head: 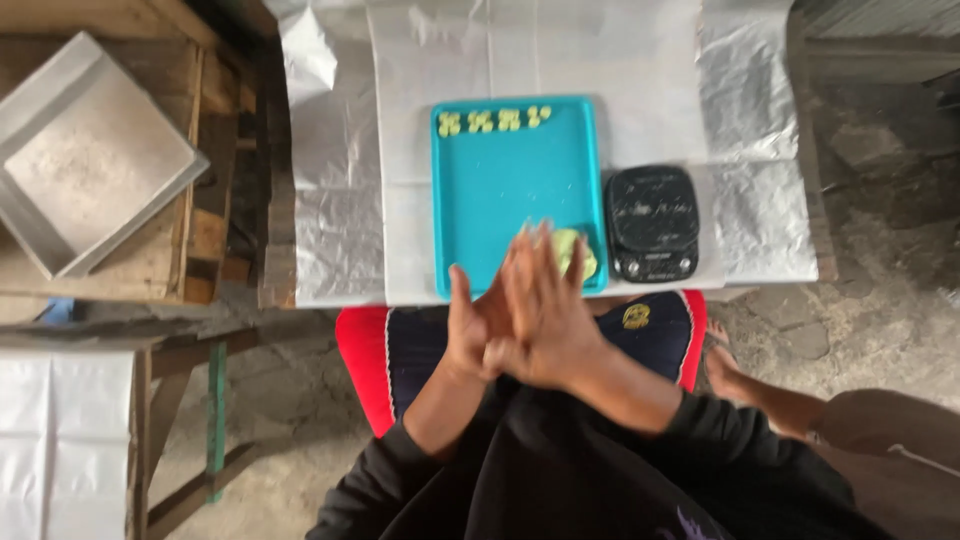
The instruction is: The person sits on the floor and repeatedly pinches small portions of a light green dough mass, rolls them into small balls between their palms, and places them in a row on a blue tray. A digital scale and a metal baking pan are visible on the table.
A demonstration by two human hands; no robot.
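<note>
Teal tray [500, 200] is sitting on a foil-covered table [340, 200], hands working over its near edge.

Head view: the left hand [470, 335] and right hand [545, 320] are pressing flat, palm to palm, fingers straight; whether anything is lying between them I cannot tell. A green lump [585, 255] is lying at the tray's 5 o'clock corner, close for reaching. Small yellow pieces [495, 120] are lining the 12 o'clock edge, a black scale [652, 222] waiting at 3 o'clock.

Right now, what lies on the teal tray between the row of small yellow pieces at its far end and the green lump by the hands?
In the head view, only bare teal tray lies between the yellow pieces and the green lump.
</note>
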